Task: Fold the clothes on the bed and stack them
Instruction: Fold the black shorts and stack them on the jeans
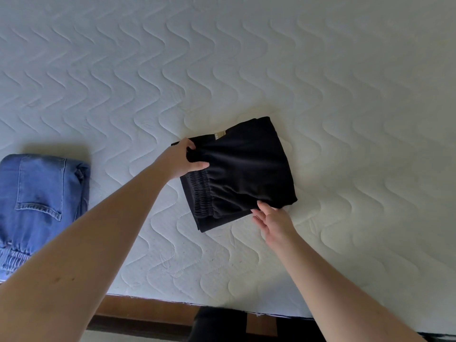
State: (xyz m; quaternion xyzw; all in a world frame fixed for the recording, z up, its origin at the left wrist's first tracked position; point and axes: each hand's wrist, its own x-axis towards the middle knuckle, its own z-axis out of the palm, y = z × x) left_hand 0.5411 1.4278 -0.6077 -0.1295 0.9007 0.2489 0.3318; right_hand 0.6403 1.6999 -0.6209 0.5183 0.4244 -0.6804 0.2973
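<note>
A folded black garment [246, 169] with an elastic waistband lies on the white quilted mattress [222, 70], a little right of centre. My left hand [181, 159] grips its left edge, thumb on top and fingers curled round the cloth. At the garment's near right corner, my right hand [271, 222] touches the cloth with fingers nearly straight. Folded blue jeans [39, 193] lie at the left edge of the view, apart from the black garment.
The mattress's front edge [222, 303] runs along the bottom, with a brown wooden bed frame [138, 309] below it. A dark shape [219, 324], probably my legs, stands against the frame.
</note>
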